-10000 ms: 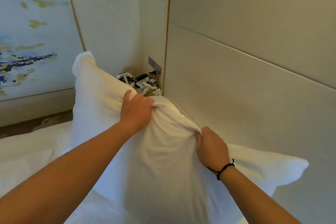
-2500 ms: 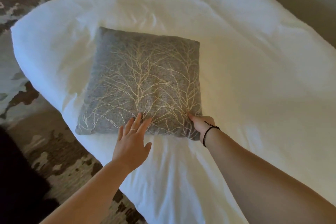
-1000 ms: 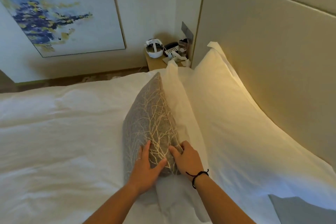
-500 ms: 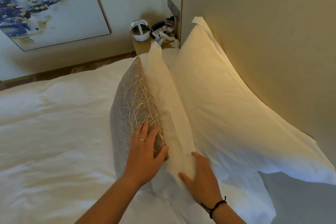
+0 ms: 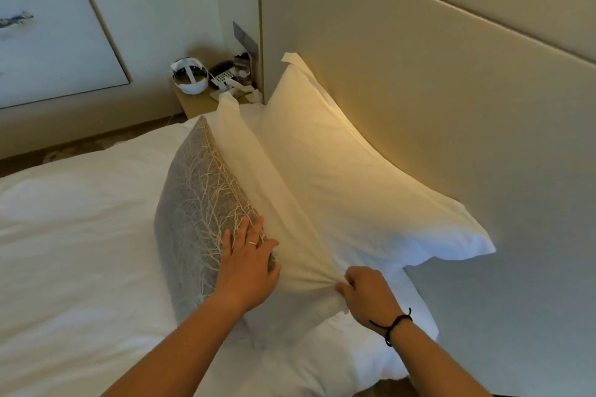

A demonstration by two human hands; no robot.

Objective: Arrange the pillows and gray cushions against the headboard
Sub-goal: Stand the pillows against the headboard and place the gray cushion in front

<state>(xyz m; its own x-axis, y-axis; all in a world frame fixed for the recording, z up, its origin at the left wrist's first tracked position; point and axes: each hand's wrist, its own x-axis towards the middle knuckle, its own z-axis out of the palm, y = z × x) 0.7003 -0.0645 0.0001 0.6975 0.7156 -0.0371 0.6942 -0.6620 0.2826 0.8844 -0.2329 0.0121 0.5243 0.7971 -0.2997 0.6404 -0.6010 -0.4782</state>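
Head camera looked down on a bed point(image 5: 74, 235) where a gray cushion point(image 5: 196, 216) stood on edge against a front white pillow point(image 5: 277, 203), itself leaning on a rear white pillow point(image 5: 354, 184) propped against the headboard point(image 5: 435, 90) at two o'clock. At six o'clock the left hand point(image 5: 246, 264) pressed flat, fingers straight, on the cushion's near end. Toward five o'clock the right hand point(image 5: 366, 295) pinched a bunched corner of the front pillow. A nightstand point(image 5: 196, 101) sat at twelve o'clock.
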